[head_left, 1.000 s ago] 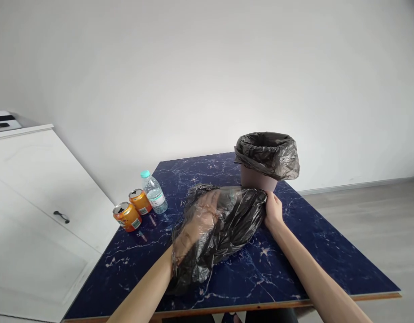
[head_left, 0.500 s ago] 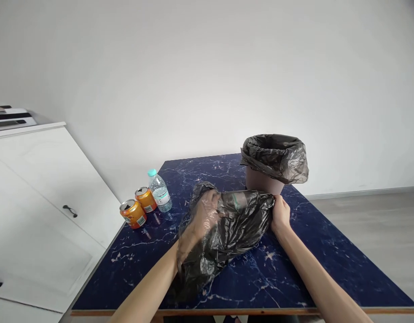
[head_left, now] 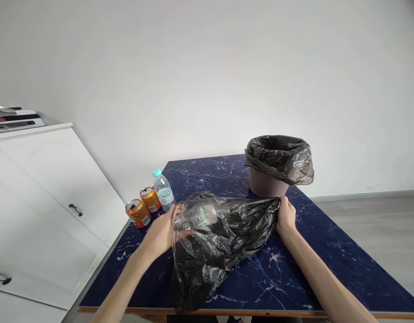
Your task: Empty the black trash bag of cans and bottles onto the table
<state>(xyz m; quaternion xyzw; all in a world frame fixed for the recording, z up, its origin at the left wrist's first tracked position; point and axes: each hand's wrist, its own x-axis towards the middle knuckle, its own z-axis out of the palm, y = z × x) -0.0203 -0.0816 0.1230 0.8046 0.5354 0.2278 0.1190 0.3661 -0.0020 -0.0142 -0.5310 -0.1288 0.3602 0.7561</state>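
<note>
A black plastic bag [head_left: 223,237] stretches between my two hands above the front half of the table. My left hand [head_left: 165,228] is at the bag's left edge, its fingers closed on the thin plastic and partly blurred. At the right end, my right hand [head_left: 285,215] grips a bunched corner of the bag. Through the film near my left hand shows a pale thing with a green stripe [head_left: 207,215], like a bottle's label; the rest of it is hidden by the plastic.
Behind my right hand stands a bin [head_left: 266,183] with a black liner [head_left: 294,163] folded over its rim. Two orange cans [head_left: 138,214] and a water bottle [head_left: 164,193] stand on the left of the blue marbled table [head_left: 200,172]. A white cabinet [head_left: 48,193] is farther left.
My left hand has come out of the bag toward the left and now holds its edge. The pale thing inside has shifted left. My right hand keeps its grip.
</note>
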